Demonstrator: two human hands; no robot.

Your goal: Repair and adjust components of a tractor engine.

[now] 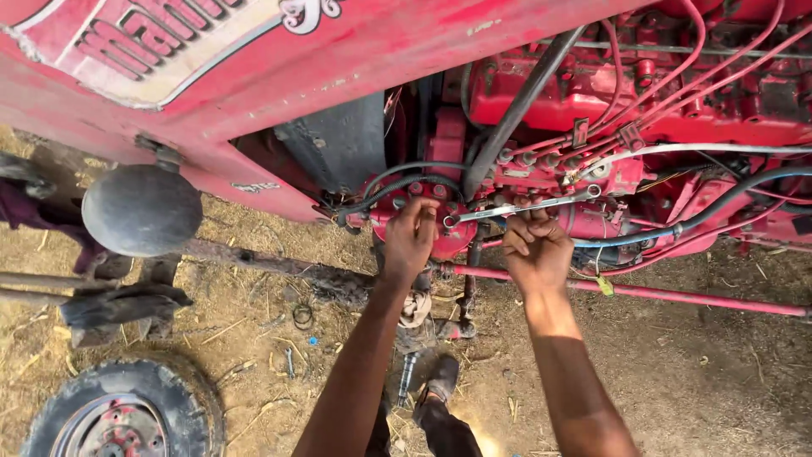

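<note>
I am looking down at the side of a red tractor engine (677, 93). My right hand (534, 247) grips the shaft of a long silver spanner (524, 207), whose ring end sits on a fitting at the red round pump housing (427, 216). My left hand (409, 239) rests on that housing, fingers pressed near the spanner's ring end. Thin red pipes (660, 101) and black hoses (516, 110) run across the engine above both hands.
A red rod (677, 296) runs horizontally below my right hand. The red bonnet (254, 76) and a round grey headlamp (141, 209) are at left. A tyre (127, 415) lies on the straw-strewn dirt at bottom left, small parts (302, 316) near it. My shoe (441, 381) shows below.
</note>
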